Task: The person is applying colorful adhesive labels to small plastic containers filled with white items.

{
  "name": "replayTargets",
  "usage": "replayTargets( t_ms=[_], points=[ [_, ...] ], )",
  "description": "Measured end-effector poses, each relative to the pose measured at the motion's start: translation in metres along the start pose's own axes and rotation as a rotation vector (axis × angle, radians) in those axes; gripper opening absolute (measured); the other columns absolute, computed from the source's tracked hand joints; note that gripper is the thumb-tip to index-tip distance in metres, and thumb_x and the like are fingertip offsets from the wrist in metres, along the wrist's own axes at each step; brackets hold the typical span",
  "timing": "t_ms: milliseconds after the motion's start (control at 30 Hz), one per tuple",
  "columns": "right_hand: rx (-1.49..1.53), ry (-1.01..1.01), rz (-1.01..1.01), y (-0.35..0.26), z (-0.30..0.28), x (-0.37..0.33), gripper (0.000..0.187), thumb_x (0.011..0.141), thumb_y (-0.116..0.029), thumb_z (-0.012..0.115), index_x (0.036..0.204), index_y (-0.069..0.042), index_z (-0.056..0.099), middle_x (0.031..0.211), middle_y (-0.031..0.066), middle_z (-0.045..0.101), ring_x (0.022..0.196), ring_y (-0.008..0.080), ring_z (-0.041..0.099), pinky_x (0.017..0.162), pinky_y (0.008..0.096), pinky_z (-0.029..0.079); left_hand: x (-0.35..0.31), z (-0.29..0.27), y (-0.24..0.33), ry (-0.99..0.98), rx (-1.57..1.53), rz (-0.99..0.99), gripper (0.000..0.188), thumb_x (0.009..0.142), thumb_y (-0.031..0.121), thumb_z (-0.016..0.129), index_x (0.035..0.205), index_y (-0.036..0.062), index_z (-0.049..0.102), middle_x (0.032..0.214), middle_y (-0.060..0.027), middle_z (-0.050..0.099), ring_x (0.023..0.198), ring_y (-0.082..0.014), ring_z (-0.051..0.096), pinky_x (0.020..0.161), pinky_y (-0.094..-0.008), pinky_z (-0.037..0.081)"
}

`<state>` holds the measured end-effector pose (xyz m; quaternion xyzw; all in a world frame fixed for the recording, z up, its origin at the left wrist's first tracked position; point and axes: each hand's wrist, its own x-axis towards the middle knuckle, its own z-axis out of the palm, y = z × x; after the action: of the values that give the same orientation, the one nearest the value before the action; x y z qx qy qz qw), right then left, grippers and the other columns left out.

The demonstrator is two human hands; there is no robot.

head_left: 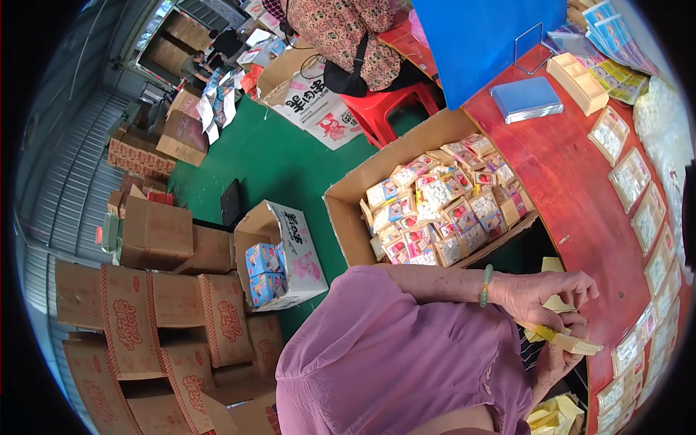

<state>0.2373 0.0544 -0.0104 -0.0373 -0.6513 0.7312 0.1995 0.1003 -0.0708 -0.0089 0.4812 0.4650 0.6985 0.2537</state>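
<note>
Premises: a packing workshop in an industrial shed, with storage in the same hall. Basis: a red-topped worktable [536, 170] carries shallow cream trays filled with white pieces [631, 177], lined up along its right side. At the table's left edge stands a large open brown cardboard carton [342, 226], heaped with small filled packets [435, 217]. Well left of the table, stacked brown boxes with red print [127, 312] are seen before a grey corrugated metal wall [65, 188]; between lies a smooth green floor [210, 174]. Beside the table's upper-left end, a co-worker in patterned clothing [333, 36] occupies a red plastic stool [388, 112].
</note>
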Motion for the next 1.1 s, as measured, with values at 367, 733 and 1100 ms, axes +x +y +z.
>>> replayTargets(
  t_ms=[367, 733, 1100],
  points=[
    [0.095, 0.048, 0.061, 0.024, -0.015, -0.008, 0.036, 0.083, -0.012, 0.075, 0.115, 0.001, 0.063, 0.116, 0.0126, 0.060, 0.110, 0.0219, 0.056, 0.101, 0.0377, 0.041, -0.013, 0.003, -0.033, 0.048, -0.734, -0.454, 0.037, 0.086, 0.006, 0.072, 0.113, 0.0023, 0.047, 0.117, -0.0070, 0.054, 0.107, -0.0134, 0.056, 0.085, -0.0292, 0.052],
    [0.149, 0.182, 0.185, 0.042, -0.026, -0.014, 0.038, 0.087, -0.005, 0.070, 0.122, -0.001, 0.057, 0.119, 0.0119, 0.061, 0.108, 0.0193, 0.058, 0.099, 0.0358, 0.044, -0.016, 0.008, -0.034, 0.097, -0.887, -0.484, 0.027, 0.094, 0.011, 0.062, 0.114, 0.0018, 0.046, 0.106, -0.0055, 0.060, 0.096, -0.0113, 0.061, 0.078, -0.0268, 0.052],
    [0.135, 0.178, 0.159, 0.042, -0.021, -0.008, 0.035, 0.091, -0.005, 0.066, 0.124, 0.000, 0.055, 0.118, 0.0133, 0.062, 0.104, 0.0187, 0.060, 0.096, 0.0339, 0.046, -0.023, -0.004, -0.029, 0.337, -0.363, -0.330, 0.025, 0.089, 0.014, 0.070, 0.105, -0.0003, 0.057, 0.104, -0.0044, 0.061, 0.095, -0.0119, 0.060, 0.083, -0.0273, 0.050]
  ],
)
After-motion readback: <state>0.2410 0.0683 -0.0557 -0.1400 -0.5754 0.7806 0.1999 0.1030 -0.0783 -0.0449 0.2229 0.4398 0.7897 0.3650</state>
